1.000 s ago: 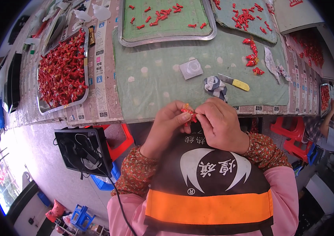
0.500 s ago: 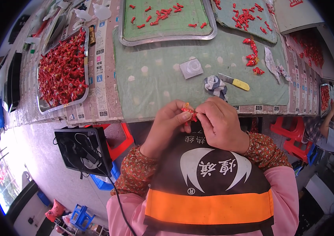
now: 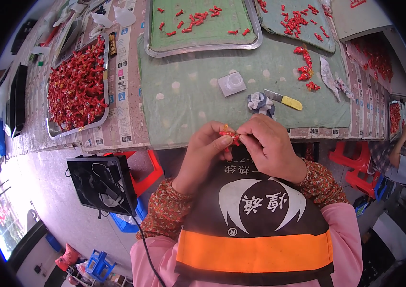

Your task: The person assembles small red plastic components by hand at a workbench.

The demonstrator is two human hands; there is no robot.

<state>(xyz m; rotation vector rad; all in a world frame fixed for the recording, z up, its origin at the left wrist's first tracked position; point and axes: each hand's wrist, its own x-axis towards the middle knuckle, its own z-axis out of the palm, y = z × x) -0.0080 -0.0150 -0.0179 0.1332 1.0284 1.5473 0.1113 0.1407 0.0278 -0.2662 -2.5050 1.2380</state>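
Observation:
Between thumb and fingers, my left hand grips a small red figurine with yellow bits, just off the table's near edge. My right hand is pinched against the figurine's right side; whatever its fingertips hold is too small to make out. Beyond the hands, on the green cloth, lie a yellow-handled knife, a crumpled blue-and-white rag and a pale square block with a round top. A short row of similar red figurines rests farther right.
At the left stands a metal tray heaped with red pieces. A green-lined tray and a second lined board hold small red parts at the back. Red stools are below the table at right, near another person's arm.
Both hands stay together at the red figurine with only slight finger movement. My right hand has tilted a little; the view has shifted very slightly.

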